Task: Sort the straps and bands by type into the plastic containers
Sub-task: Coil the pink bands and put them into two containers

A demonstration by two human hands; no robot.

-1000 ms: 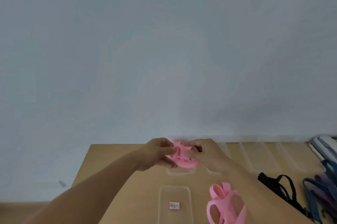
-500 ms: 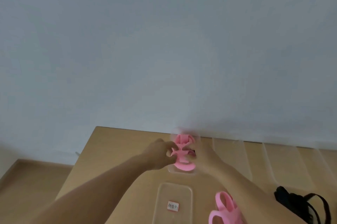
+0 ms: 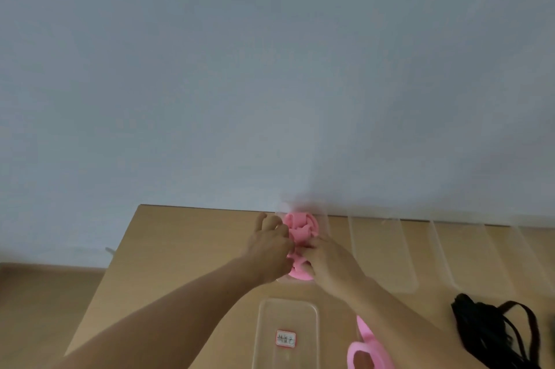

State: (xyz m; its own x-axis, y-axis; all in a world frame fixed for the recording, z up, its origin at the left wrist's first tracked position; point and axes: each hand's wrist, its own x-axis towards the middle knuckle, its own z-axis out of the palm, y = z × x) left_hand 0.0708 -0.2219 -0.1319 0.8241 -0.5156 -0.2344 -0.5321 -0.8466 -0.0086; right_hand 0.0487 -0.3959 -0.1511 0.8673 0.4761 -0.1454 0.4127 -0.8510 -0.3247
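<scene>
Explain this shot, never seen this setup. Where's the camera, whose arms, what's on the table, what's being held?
No robot here: a person wears one wide-angle camera on the head, so you look forward and down along their bare arms. The left hand and right hand both have a grip on a bundle of pink bands, which appears to sit inside a clear plastic container at the far edge of the wooden table. More clear containers stand in a row to its right. Nearer the camera lie a clear labelled box, some loose pink bands and a pile of black straps. The label is too blurred to read.
</scene>
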